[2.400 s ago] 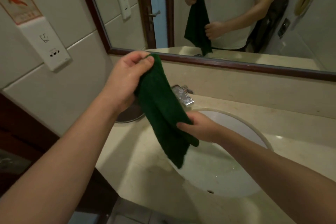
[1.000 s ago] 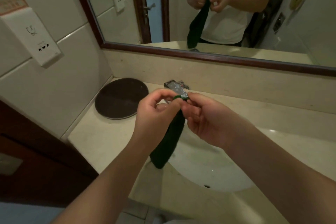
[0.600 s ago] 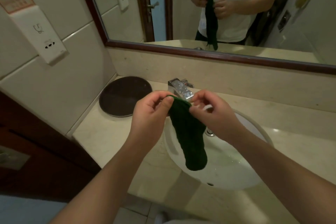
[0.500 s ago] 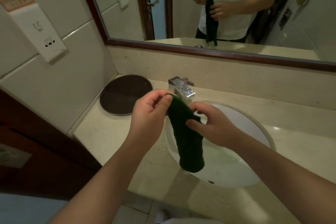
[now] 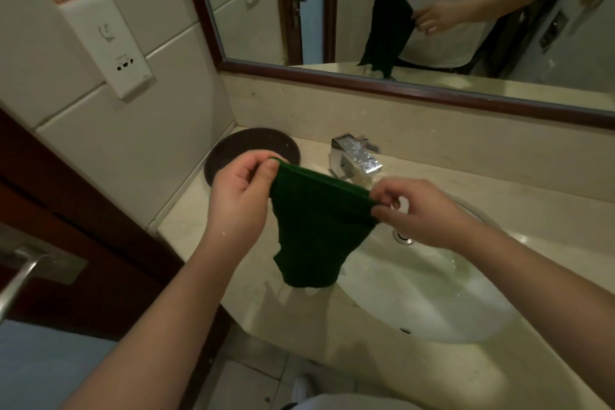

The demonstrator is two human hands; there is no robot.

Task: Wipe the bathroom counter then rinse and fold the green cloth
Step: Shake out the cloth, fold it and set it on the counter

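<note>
The dark green cloth (image 5: 317, 226) hangs in the air over the left rim of the white sink basin (image 5: 429, 303). My left hand (image 5: 241, 198) pinches its top left corner between thumb and fingers. My right hand (image 5: 417, 213) pinches the top right corner, so the upper edge is stretched between them. The cloth's lower end droops just above the beige counter (image 5: 186, 226). The chrome faucet (image 5: 354, 156) stands right behind the cloth.
A round dark mat (image 5: 233, 150) lies on the counter's back left corner. A framed mirror (image 5: 432, 10) above the backsplash reflects a person holding the cloth. A wall socket plate (image 5: 113, 43) is at left, a dark wooden door with metal handle (image 5: 20, 270) at lower left.
My hands have moved apart along the cloth's top edge, spreading it wide; earlier it hung narrow and bunched from my left hand.
</note>
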